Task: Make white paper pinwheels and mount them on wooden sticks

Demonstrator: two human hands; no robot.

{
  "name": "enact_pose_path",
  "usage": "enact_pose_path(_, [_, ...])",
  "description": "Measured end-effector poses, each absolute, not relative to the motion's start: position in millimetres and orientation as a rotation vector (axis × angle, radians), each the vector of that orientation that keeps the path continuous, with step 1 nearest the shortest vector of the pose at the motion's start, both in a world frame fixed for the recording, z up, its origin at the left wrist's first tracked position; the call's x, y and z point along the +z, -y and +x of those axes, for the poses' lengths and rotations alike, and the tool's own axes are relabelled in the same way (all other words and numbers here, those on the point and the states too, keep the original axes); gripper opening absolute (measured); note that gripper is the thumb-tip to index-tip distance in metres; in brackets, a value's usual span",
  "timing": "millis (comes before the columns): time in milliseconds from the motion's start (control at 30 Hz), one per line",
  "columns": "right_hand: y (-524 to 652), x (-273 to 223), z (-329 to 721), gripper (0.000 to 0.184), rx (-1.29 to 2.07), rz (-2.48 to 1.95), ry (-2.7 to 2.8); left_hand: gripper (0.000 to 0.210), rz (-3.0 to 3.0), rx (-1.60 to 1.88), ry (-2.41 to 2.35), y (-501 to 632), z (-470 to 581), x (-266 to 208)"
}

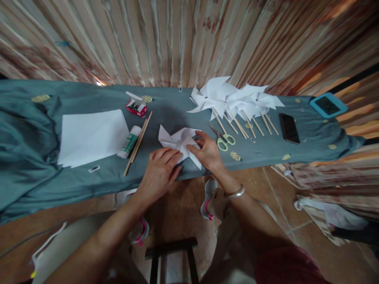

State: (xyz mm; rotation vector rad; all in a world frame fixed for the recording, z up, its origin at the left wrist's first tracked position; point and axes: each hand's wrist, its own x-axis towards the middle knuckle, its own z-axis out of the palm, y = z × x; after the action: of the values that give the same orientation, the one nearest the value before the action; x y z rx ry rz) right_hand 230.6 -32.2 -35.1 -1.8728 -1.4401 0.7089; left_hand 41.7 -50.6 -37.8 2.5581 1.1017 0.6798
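A paper pinwheel (178, 139) is grasped by the left grip (159, 169) and right grip (209, 151). Green-handled scissors (219, 136) are placed nearby.

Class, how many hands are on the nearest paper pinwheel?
2: the left hand on the near-left side of the paper pinwheel, the right hand on its right side.

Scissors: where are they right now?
In the head view, the scissors lie just right of the right hand, below the leftmost pinwheel sticks.
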Motion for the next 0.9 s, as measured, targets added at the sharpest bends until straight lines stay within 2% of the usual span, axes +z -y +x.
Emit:
enact_pose_path(267, [31.4, -38.1, 233.4, 0.054, 0.735, -1.803, 1.349, 0.053, 2.375, 0.957, -1.233, 35.3, 29.3, -38.1])
enact_pose_path(533, [40.6, -42.2, 257.3, 0.035, 0.550, -1.605, 1.603, 0.027, 2.416, 0.756, -1.154, 43.6, 35.5, -38.2])
enact_pose_path(800, [54.6, -34.3, 274.0, 0.043, 0.626, -1.404, 1.812, 0.029, 2.193, 0.867, -1.263, 32.0, 23.3, -35.4])
enact_pose_path(900, [59.1, -32.7, 269.6, 0.039, 0.694, -1.388, 1.914, 0.029, 2.039, 0.842, -1.323, 28.1, 19.9, -35.1])
